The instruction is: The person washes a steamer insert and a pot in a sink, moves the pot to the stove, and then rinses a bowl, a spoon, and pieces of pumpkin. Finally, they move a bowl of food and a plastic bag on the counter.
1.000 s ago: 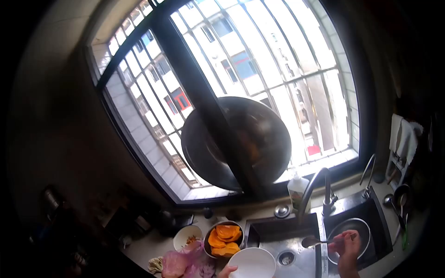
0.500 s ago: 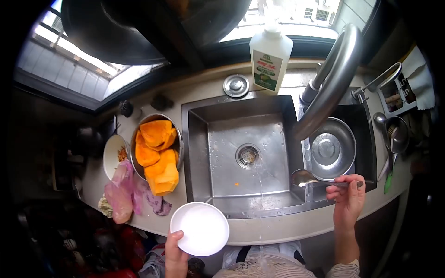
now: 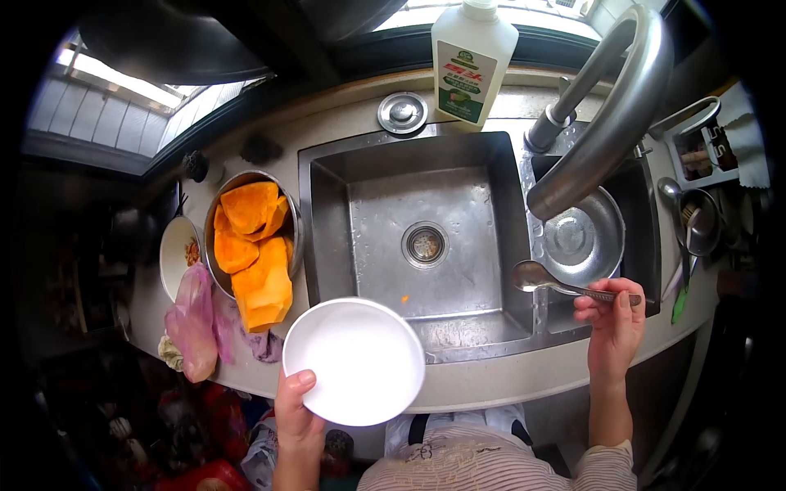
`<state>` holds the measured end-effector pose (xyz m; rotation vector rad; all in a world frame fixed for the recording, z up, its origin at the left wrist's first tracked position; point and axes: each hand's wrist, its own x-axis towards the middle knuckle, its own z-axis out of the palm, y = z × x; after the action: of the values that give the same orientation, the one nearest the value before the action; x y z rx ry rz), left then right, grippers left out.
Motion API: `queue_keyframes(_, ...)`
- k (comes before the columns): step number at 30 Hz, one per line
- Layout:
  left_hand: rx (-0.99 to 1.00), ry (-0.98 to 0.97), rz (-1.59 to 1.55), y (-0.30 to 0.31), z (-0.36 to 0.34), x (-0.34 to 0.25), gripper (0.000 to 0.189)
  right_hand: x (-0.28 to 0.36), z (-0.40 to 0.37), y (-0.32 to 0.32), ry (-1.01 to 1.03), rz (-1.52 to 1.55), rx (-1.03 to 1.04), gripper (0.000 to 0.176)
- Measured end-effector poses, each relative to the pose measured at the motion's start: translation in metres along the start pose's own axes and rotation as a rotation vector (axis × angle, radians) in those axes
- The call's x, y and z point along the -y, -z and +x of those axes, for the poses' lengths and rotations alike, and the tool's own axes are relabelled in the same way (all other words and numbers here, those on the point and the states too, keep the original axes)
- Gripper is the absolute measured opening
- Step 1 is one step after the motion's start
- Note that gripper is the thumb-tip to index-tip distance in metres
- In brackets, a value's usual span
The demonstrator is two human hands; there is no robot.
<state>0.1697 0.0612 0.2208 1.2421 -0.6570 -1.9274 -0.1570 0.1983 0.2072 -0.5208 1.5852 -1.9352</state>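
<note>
Counter (image 3: 499,385), pale, below window (image 3: 98,110); room (image 3: 78,237) dim at left. Steel sink (image 3: 377,204) set in, droplets on it; pot (image 3: 297,245) of orange chunks (image 3: 264,286) to its left. Spoon (image 3: 573,289) over right side of sink, long axis roughly left-right, scoop end pointing left, handle end pinched by right hand (image 3: 614,335), fingers curled. White bowl (image 3: 354,360) over counter's front edge, mouth up, left hand (image 3: 300,413) clasping rim; lower fingers hidden.

Two hands (image 3: 300,413) (image 3: 614,337), two white bowls (image 3: 354,362) (image 3: 173,263)

Bowl (image 3: 356,364) and spoon (image 3: 561,286) in hands (image 3: 614,329), steel sink (image 3: 385,286)
</note>
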Motion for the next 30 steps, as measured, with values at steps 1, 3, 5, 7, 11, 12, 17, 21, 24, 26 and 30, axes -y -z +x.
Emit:
queue_keyframes(1,0.001,0.026,0.044,-0.010,0.000,-0.004,0.067,-0.001,0.000,0.000,0.007,0.002,0.014,0.022)
queue_keyframes(3,0.002,0.076,0.130,-0.035,-0.002,-0.016,0.080,0.000,0.000,0.000,0.020,0.001,0.032,0.022)
queue_keyframes(5,0.025,0.072,0.172,-0.061,-0.007,-0.030,0.087,0.005,0.001,-0.001,0.039,-0.004,0.039,0.023)
queue_keyframes(7,0.078,0.032,0.199,-0.083,-0.013,-0.045,0.089,0.007,0.001,0.001,0.069,-0.009,0.048,0.023)
queue_keyframes(11,0.198,-0.064,0.165,-0.118,-0.029,-0.073,0.092,0.010,0.000,0.006,0.095,-0.007,0.054,0.023)
queue_keyframes(12,0.248,-0.084,0.144,-0.125,-0.034,-0.080,0.093,0.012,-0.001,0.006,0.104,-0.005,0.056,0.023)
queue_keyframes(17,0.474,-0.196,-0.029,-0.155,-0.055,-0.099,0.092,0.017,0.004,0.010,0.162,-0.066,0.042,0.022)
queue_keyframes(21,0.505,-0.244,-0.069,-0.177,-0.072,-0.100,0.089,0.023,0.003,0.011,0.107,0.036,0.020,0.023)
queue_keyframes(24,0.495,-0.275,-0.087,-0.189,-0.080,-0.096,0.087,0.028,0.005,0.012,0.114,0.063,0.032,0.025)
queue_keyframes(26,0.489,-0.295,-0.093,-0.194,-0.084,-0.094,0.085,0.031,0.006,0.013,0.121,0.070,0.036,0.025)
queue_keyframes(30,0.472,-0.323,-0.101,-0.201,-0.087,-0.090,0.082,0.032,0.007,0.017,0.143,0.099,0.036,0.025)
